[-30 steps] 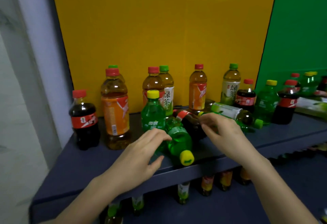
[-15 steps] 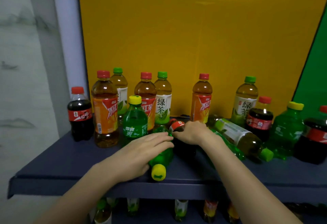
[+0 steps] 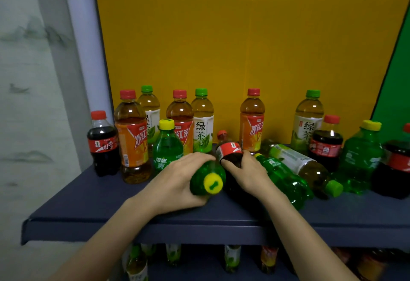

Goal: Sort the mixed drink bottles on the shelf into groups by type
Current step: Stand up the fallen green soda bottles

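Navy shelf (image 3: 93,194); yellow backboard (image 3: 244,36); green panel (image 3: 395,85).

The bottles (image 3: 131,112) are clear, glossy plastic with smooth, shiny labels (image 3: 133,145) and duller plastic caps (image 3: 127,94). The shelf (image 3: 88,196) is smooth and matt; the backboard (image 3: 221,36) looks matt.

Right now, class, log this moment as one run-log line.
left hand: grips green soda, cap toward camera | right hand: grips cola | shelf: types mixed
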Demonstrator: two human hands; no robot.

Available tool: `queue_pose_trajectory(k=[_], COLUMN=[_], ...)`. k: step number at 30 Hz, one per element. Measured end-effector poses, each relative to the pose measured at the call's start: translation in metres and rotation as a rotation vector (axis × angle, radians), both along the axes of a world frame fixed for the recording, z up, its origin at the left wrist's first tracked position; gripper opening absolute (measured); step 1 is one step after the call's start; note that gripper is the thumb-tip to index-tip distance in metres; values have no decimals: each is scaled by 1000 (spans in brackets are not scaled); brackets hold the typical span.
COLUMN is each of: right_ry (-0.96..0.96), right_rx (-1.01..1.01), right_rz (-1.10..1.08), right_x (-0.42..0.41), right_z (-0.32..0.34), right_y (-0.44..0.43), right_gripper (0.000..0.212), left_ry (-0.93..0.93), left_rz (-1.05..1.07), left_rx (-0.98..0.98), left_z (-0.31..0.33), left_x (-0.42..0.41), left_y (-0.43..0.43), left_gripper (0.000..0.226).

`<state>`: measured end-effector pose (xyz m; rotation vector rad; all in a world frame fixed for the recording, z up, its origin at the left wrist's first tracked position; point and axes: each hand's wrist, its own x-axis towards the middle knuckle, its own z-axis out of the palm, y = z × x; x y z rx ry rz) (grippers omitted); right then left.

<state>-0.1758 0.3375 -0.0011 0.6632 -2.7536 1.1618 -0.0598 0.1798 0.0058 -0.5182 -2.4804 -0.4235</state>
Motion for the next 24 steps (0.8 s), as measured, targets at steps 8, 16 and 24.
queue_pose_trajectory(k=[8,16,24], right_ry=[-9,25,47], right_rx=[-539,-579,-459], right_rz=[107,180,203], right_x=[12,15,18], right_z=[-18,-24,-24], right_y=[12,13,12], right_gripper=[77,73,81], left_ry=[151,88,81], left_rz=[234,360,421], left_rx=[417,567,607], left_z=[-2,-6,-10], left_x=[-13,-37,-50], left_y=[30,37,44], left_gripper=[63,76,77])
